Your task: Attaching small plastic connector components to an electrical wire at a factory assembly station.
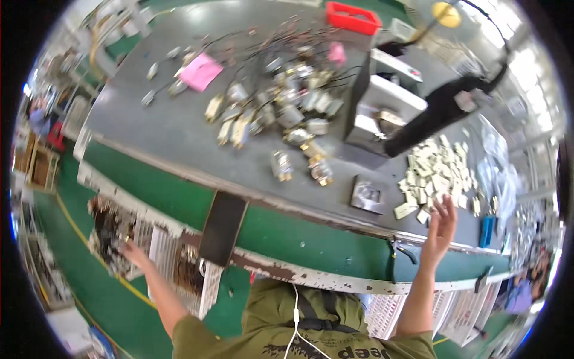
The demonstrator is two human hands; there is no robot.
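Note:
My left hand [135, 253] reaches down past the bench's left front, against a cluster of dark and pale parts [109, 230]. Its fingers are blurred and partly lost among them, so its grip cannot be made out. My right hand [441, 233] is raised at the bench's front right, fingers stretched and apart, with nothing in them. Just beyond its fingertips spreads a heap of small cream-coloured blocks [439, 170]. Left of that hand a small grey metal fixture [368, 195] sits near the edge. Metal-cased parts with wires [293, 110] lie in a pile mid-bench.
A machine with a black arm [421, 118] stands behind the fixture. A red bin [353, 18] is at the back, a pink sheet [201, 72] at left. A phone [223, 228] lies on the lower ledge; pliers [402, 257] hang near my right wrist. White baskets [188, 263] stand below.

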